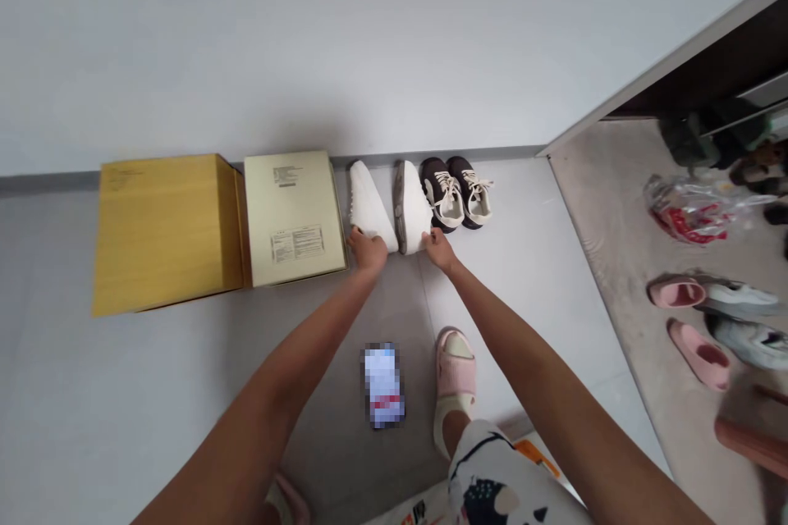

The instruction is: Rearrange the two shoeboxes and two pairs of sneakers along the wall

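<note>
Two white shoes rest on their sides on the tiled floor by the wall, toes toward the wall. My left hand (368, 251) is closed on the heel end of the left white shoe (371, 201). The heel of the right white shoe (417, 201) is pinched in my right hand (437, 248); this shoe's grey sole faces left, toward the other one. Close to its right stands a pair of dark brown sneakers (444, 193) with cream laces. Left of my left hand sits a pale cream shoebox (294, 217) with printed labels. My fingertips are partly hidden.
A yellow-brown box (163, 234) stands left of the cream one. A phone (384, 385) lies on the floor between my arms, near my pink slipper (456, 365). To the right, past a floor edge, are pink shoes (698, 353), grey sneakers (748, 340) and a clear plastic bag (695, 209).
</note>
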Demonstrator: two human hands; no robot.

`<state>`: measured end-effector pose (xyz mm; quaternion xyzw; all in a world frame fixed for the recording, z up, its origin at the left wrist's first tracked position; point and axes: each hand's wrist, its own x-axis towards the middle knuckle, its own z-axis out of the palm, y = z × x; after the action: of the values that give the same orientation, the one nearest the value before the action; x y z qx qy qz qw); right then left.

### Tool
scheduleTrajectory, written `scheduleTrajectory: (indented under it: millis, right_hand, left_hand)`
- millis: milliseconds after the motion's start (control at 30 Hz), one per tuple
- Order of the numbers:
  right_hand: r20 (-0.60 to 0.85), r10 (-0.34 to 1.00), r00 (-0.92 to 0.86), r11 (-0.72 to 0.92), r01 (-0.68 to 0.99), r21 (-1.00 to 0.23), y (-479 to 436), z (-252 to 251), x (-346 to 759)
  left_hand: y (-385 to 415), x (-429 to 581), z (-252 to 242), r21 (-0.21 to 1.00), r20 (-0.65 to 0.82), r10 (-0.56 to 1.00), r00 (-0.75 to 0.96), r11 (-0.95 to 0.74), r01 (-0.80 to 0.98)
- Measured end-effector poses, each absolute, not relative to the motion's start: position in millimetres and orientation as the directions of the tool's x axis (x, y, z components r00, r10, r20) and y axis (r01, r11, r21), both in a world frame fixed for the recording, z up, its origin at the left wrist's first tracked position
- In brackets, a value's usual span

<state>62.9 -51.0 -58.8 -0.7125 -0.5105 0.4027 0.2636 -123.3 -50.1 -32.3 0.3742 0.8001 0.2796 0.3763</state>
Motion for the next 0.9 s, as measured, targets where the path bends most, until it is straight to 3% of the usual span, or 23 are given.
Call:
scheduleTrajectory:
  millis: [133, 233, 333, 433, 533, 600, 667, 767, 833, 900]
  right_hand:
    - [-0.239, 0.969, 0.063, -0.227, 0.614, -0.756, -58.8, -53.0, 75.2]
    - [-0.149, 0.982, 0.116, -0.188, 0.669, -0.719, -60.1, -39.5, 92.9]
    - [-0.076, 0.973, 0.219, -0.218, 0.748, -0.627, -48.0, -21.2, 122.9]
    - [-0.138, 0.957, 0.256, -0.291, 0.82, -0.494, -27.6, -6.9, 155.5]
    - [-0.314, 0.925, 0.215, -0.329, 0.866, -0.377, -13.8, -3.9, 172.9]
    - [-0.376, 0.893, 0.245, -0.375, 0.868, -0.326, -11.6, -6.6, 174.2]
    - [-0.37, 0.872, 0.319, -0.442, 0.838, -0.318, -13.0, -9.6, 173.4]
    - [-0.324, 0.857, 0.401, -0.507, 0.77, -0.387, -14.8, -10.3, 180.2]
    - [-0.31, 0.858, 0.41, -0.511, 0.748, -0.424, -14.5, -9.1, 189.8]
    - [-0.322, 0.867, 0.38, -0.491, 0.754, -0.435, -15.3, -9.7, 197.6]
  left_hand:
    - [-42.9, -115.0, -22.2, 0.674, -0.39, 0.805, -0.447, 0.58, 0.457]
    - [-27.5, -116.4, -20.2, 0.636, -0.371, 0.814, -0.447, 0.573, 0.517]
    - [-13.1, -119.3, -15.2, 0.582, -0.402, 0.782, -0.477, 0.62, 0.526]
    - [-10.3, -103.2, -1.8, 0.623, -0.272, 0.83, -0.487, 0.538, 0.568]
    - [-17.3, -56.0, 8.9, 0.741, -0.069, 0.984, -0.165, 0.162, 0.652]
    - [-20.2, -15.4, 8.3, 0.8, -0.088, 0.982, 0.164, -0.029, 0.599]
    - [-17.6, 21.2, 3.1, 0.797, -0.21, 0.926, 0.314, -0.024, 0.603]
    - [-5.7, 54.7, -5.2, 0.682, -0.429, 0.876, 0.221, 0.153, 0.715]
    - [2.4, 62.0, -8.1, 0.641, -0.438, 0.893, 0.101, 0.232, 0.732]
    - [6.9, 61.2, -9.9, 0.681, -0.366, 0.931, 0.006, 0.263, 0.683]
